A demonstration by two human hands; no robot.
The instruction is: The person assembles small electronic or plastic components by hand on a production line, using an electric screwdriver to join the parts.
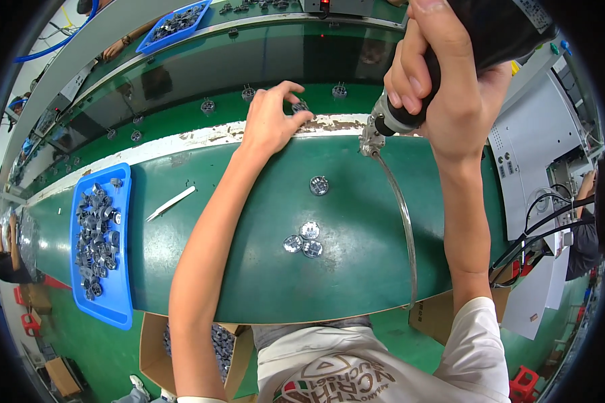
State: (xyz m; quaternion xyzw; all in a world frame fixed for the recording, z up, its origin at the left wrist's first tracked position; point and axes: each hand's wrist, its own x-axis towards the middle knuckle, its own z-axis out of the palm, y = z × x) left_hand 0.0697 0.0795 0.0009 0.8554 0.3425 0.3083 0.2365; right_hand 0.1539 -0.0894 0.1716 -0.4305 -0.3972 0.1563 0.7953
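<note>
My left hand [270,119] reaches to the white-edged rail at the far side of the bench. Between its thumb and fingertips is a small round grey part with prongs [300,107]. My right hand [456,94] is wrapped round a black electric screwdriver [492,33], raised at the upper right. The screwdriver's metal nose [372,138] points down to the left, and a clear hose [405,215] hangs from it. On the green bench lie one round part [319,185] and, closer to me, a cluster of three round parts [309,231].
To the left stand a blue tray [126,269] piled with grey parts and white tweezers [171,203]. Prongs-up parts [208,107] sit along the green conveyor [319,102]. A grey machine box [538,141] stands right. A cardboard box [156,342] of parts is below the bench.
</note>
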